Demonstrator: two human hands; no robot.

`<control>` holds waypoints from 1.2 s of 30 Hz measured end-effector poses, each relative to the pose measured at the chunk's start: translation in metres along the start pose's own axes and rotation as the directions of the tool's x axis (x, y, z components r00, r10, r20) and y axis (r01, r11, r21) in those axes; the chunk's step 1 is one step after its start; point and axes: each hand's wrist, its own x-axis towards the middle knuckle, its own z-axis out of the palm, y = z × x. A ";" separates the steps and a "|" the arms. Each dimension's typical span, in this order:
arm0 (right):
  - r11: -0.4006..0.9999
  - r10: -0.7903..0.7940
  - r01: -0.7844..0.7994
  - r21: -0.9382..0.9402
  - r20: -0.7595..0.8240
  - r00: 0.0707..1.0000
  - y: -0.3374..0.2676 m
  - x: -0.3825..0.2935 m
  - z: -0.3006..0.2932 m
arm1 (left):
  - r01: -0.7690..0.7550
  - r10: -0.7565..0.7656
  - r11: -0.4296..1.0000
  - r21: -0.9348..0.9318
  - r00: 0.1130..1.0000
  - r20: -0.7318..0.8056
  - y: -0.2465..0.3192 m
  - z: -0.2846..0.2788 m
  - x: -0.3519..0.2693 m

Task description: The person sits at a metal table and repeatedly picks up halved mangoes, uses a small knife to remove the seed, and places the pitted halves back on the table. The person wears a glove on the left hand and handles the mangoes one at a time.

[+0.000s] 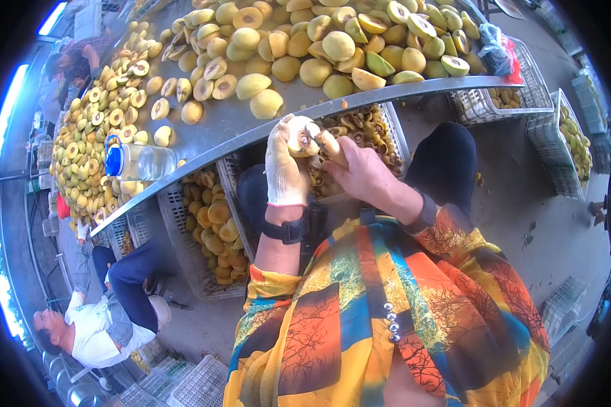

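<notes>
In a knitted white glove, my left hand holds a yellow fruit half, likely a peach, cut face up with a brown centre. A short wooden-handled pitting tool is gripped in my bare right hand. Its metal end meets the fruit's cut face near the stone. Both hands are just off the edge of a metal table, above a crate of brown-and-yellow fruit scraps. Many fruit halves are heaped on the tabletop beyond my hands.
A water bottle with a blue cap lies on the table. Left of my legs stands a plastic crate of fruit halves. More crates stand at the right. A seated person is at the left, another person farther off.
</notes>
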 end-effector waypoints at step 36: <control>0.981 0.102 -0.103 0.166 0.015 0.995 -0.019 -0.016 0.022 | -0.353 0.364 0.905 0.237 0.932 -0.002 -0.015 0.013 -0.017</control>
